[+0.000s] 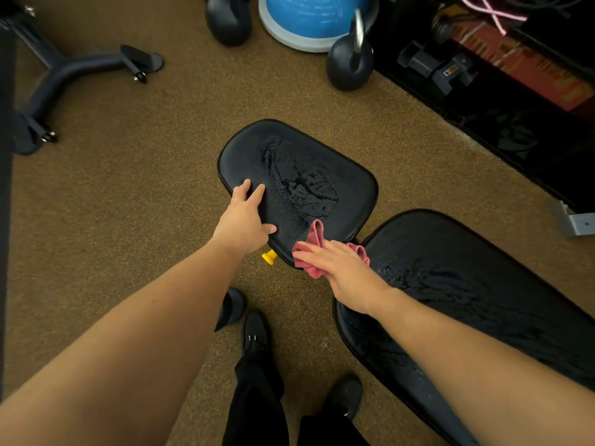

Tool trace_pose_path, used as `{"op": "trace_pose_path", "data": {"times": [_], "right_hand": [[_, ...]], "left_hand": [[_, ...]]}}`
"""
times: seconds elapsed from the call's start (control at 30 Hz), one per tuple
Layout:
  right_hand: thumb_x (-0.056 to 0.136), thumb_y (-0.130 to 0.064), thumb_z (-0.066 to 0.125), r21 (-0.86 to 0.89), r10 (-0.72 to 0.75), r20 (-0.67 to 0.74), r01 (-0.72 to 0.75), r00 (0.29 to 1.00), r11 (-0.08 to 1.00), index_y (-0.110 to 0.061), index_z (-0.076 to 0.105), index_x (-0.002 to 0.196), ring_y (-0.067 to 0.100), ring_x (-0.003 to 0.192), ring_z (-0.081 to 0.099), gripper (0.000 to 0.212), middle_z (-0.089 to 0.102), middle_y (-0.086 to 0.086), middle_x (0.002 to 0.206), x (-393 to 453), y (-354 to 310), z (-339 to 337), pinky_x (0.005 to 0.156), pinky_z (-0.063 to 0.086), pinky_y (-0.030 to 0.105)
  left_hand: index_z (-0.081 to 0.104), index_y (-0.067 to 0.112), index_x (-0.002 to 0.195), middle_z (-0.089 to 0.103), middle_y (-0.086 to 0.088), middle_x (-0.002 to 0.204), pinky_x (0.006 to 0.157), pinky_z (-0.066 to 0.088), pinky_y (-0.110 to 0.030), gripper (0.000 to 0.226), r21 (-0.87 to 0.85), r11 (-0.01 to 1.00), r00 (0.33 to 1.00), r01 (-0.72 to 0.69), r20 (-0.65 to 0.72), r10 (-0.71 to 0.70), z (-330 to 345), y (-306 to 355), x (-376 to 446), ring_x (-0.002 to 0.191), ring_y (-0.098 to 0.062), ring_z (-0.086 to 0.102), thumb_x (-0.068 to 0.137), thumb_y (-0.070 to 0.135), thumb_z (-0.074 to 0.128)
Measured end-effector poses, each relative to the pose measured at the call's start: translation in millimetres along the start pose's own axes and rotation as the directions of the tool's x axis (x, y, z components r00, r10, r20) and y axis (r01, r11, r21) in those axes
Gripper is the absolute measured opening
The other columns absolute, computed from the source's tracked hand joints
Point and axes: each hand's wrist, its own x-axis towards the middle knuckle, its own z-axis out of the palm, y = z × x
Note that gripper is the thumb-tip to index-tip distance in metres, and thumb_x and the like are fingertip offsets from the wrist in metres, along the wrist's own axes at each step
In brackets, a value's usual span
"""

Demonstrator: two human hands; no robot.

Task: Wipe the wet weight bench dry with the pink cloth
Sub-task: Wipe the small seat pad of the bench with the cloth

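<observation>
Black vinyl, smooth and glossy, covers both pads of the weight bench: a rounded seat pad point(299, 185) ahead and a longer back pad point(476, 297) running off to the lower right, with a narrow gap between them. Water lies on both in beaded streaks and puddles, thickest across the middle of the seat pad and along the near half of the back pad. The left hand point(246, 217) rests flat on the seat pad's left edge, fingers straight and spread, thumb pointing toward the wet patch. The right hand point(338, 265) presses the pink cloth point(314, 249) down at the seat pad's near corner, just by the gap; the cloth is soft and crumpled, bunched under the palm with folds poking out past the straight fingers on both sides. The two hands are apart. A yellow plastic knob point(269, 256) sticks out under the seat pad between them. The floor point(135, 194) is speckled brown rubber. Beyond the bench stand two dark round kettlebells point(349, 62) and a blue dome-shaped balance trainer point(309, 17) with a pale rim. Black shoes point(256, 333) show below.
</observation>
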Motion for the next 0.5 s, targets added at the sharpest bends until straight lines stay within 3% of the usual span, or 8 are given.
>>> {"op": "trace_pose_path", "data": {"times": [0.07, 0.17, 0.23, 0.3, 0.37, 0.43, 0.5], "right_hand": [[0.096, 0.005, 0.048, -0.026, -0.028, 0.03, 0.028, 0.999, 0.999, -0.042, 0.047, 0.146, 0.005, 0.117, 0.045, 0.068, 0.049, -0.023, 0.136, 2, -1, 6, 0.108, 0.032, 0.032], [0.094, 0.01, 0.048, 0.036, -0.027, 0.074, 0.025, 0.997, 0.999, -0.04, 0.05, 0.146, 0.001, 0.117, 0.04, 0.072, 0.045, -0.025, 0.139, 5, -11, 7, 0.107, 0.028, 0.025], [0.097, 0.011, 0.045, 0.212, -0.006, 0.094, -0.014, 0.996, 0.977, -0.037, 0.047, 0.149, -0.007, 0.115, 0.045, 0.071, 0.046, -0.024, 0.135, 6, -20, 2, 0.106, 0.031, 0.017], [0.101, 0.006, 0.043, 0.409, 0.116, 0.069, -0.134, 0.991, 0.903, -0.042, 0.036, 0.154, -0.013, 0.107, 0.056, 0.071, 0.05, -0.016, 0.141, 8, -27, -14, 0.099, 0.044, 0.015], [0.104, -0.002, 0.043, 0.576, 0.336, -0.013, -0.267, 0.942, 0.772, -0.039, 0.037, 0.15, 0.001, 0.088, 0.072, 0.06, 0.057, -0.007, 0.138, 10, -29, -37, 0.079, 0.059, 0.024], [0.105, -0.006, 0.044, 0.681, 0.511, -0.144, -0.29, 0.847, 0.673, -0.033, 0.048, 0.134, 0.018, 0.078, 0.076, 0.04, 0.062, -0.001, 0.126, 14, -22, -63, 0.071, 0.064, 0.039], [0.105, -0.008, 0.047, 0.661, 0.562, -0.324, -0.243, 0.761, 0.71, -0.027, 0.052, 0.124, 0.015, 0.077, 0.076, 0.028, 0.064, -0.005, 0.109, 21, -6, -89, 0.075, 0.063, 0.038]], "left_hand": [[0.012, 0.027, 0.161, -0.002, 0.005, 0.167, 0.114, 0.039, -0.045, 0.094, 0.0, 1.0, 1.0, 0.003, 0.002, -0.003, 0, 0, 1, 0.15, -0.026, 0.025, 0.089, 0.034, 0.073], [0.014, 0.027, 0.16, 0.0, 0.005, 0.167, 0.113, 0.039, -0.046, 0.096, -0.007, 1.0, 1.0, -0.001, -0.006, 0.001, 0, -1, 2, 0.148, -0.027, 0.029, 0.087, 0.035, 0.075], [0.015, 0.027, 0.16, 0.001, 0.005, 0.167, 0.114, 0.038, -0.045, 0.096, -0.018, 1.0, 1.0, -0.002, -0.012, 0.002, 0, -2, 2, 0.148, -0.027, 0.029, 0.087, 0.034, 0.076], [0.017, 0.026, 0.16, 0.003, 0.005, 0.167, 0.115, 0.037, -0.046, 0.096, -0.019, 1.0, 1.0, -0.01, -0.015, 0.01, 0, -2, 2, 0.148, -0.028, 0.029, 0.085, 0.035, 0.077], [0.02, 0.026, 0.159, 0.009, 0.005, 0.165, 0.114, 0.039, -0.046, 0.096, -0.003, 1.0, 1.0, -0.018, -0.016, 0.018, -4, -2, 3, 0.146, -0.029, 0.031, 0.084, 0.038, 0.078], [0.026, 0.026, 0.157, 0.018, 0.002, 0.161, 0.112, 0.04, -0.047, 0.09, 0.042, 0.999, 0.999, -0.028, -0.019, 0.029, -11, -1, 5, 0.143, -0.029, 0.034, 0.083, 0.044, 0.075], [0.035, 0.025, 0.153, 0.03, -0.001, 0.154, 0.11, 0.041, -0.046, 0.078, 0.087, 0.995, 0.997, -0.049, -0.057, 0.054, -19, 1, 9, 0.138, -0.03, 0.038, 0.087, 0.048, 0.069]]}}
